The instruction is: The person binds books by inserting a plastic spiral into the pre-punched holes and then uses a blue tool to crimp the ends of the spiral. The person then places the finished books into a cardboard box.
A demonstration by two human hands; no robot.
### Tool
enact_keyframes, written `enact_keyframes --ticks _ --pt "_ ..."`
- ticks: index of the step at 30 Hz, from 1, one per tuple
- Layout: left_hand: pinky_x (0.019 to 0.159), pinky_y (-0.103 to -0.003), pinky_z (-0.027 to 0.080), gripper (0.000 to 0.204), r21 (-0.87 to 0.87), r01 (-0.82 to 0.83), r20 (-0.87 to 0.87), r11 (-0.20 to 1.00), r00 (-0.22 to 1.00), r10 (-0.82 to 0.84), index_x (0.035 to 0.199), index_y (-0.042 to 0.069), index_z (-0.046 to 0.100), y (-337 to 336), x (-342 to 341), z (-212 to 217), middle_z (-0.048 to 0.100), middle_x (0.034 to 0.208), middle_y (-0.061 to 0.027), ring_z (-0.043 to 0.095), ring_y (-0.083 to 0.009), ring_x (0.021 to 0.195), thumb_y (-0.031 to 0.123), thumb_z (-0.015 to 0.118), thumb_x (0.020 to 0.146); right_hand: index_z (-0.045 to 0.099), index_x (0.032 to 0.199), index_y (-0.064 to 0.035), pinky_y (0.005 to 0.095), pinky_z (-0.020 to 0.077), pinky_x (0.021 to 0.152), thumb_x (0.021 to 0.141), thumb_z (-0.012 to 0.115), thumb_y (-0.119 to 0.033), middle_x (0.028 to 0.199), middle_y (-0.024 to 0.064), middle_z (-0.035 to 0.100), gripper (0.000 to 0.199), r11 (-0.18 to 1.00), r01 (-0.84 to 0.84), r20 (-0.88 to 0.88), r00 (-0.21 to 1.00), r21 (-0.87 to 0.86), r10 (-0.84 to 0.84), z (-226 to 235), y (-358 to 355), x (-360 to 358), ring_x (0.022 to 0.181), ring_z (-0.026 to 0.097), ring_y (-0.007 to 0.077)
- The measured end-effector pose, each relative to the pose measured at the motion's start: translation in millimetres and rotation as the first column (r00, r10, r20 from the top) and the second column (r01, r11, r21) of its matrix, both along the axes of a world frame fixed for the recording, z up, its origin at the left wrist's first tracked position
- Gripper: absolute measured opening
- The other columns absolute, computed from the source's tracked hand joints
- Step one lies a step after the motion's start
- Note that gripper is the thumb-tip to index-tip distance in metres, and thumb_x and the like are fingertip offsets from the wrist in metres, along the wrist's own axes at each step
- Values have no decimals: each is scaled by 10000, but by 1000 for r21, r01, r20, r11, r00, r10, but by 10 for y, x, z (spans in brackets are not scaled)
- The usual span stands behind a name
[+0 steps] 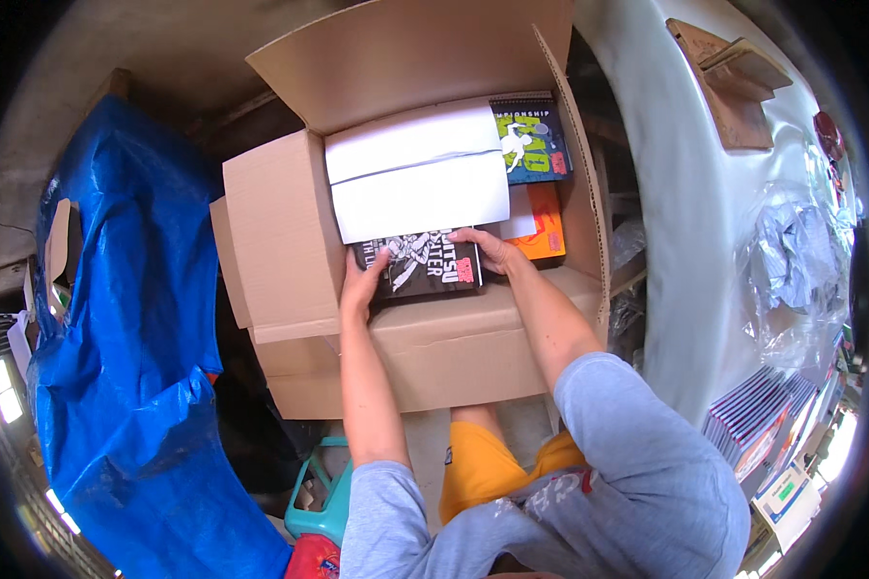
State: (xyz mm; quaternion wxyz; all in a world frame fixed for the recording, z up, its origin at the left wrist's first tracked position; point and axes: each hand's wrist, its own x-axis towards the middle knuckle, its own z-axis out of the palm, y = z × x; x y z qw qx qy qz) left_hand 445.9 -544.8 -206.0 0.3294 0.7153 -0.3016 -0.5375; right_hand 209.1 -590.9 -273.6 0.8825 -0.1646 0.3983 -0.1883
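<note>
"What have you got?"
"A black book (427, 273): my left hand (362, 274) grips its left edge, my right hand (492, 252) its right."
"Where?"
"Inside the cardboard box (434, 352), beside the white paper (421, 193)."

Blue tarp (130, 318) left; teal stool (324, 522) low; wooden piece (724, 92) right.

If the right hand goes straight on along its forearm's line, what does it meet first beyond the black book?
Probably the white sheets; whether the right hand would hit or pass over them is unclear.
</note>
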Motion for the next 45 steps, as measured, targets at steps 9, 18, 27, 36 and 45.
enact_keyframes --ticks 9,18,27,36,45 --pt "976 -337 348 760 377 16 -190 926 980 60 1238 4 489 -134 122 -227 572 1188 -99 517 -213 1101 490 722 702 498 1188 -23 385 483 851 737 635 -431 1082 134 606 624 999 -20 5 1000 27 19 206 -88 -113 952 598 230" --pt "809 -362 491 536 324 -13 -402 946 903 150 1057 93 601 -91 170 -236 653 984 -54 616 -197 856 484 679 699 558 973 64 289 563 591 696 668 -268 807 117 639 446 967 222 -38 973 -125 -228 686 16 37 635 643 175" --pt "880 -381 484 635 -285 -215 -596 934 803 3 1230 56 481 393 -318 499 584 1133 -88 583 -232 1007 387 660 719 607 964 13 256 472 734 740 643 -316 892 85 627 399 735 3 -177 970 -678 -168 1745 424 -232 813 592 134" --pt "855 -320 481 625 -279 -8 -309 960 948 -82 1287 102 457 1057 -801 1545 586 1164 -51 585 -162 1002 437 621 786 573 958 -21 267 531 632 735 587 -369 815 74 637 414 852 194 54 980 -486 -192 2436 1239 -910 651 627 149" --pt "706 -308 502 497 -42 188 53 981 981 -186 1038 79 614 1639 -1120 2764 676 927 -62 641 -175 729 520 509 834 559 890 -35 291 513 614 752 545 -330 757 80 609 326 859 421 399 869 -292 -291 2833 2032 -1119 628 606 171"
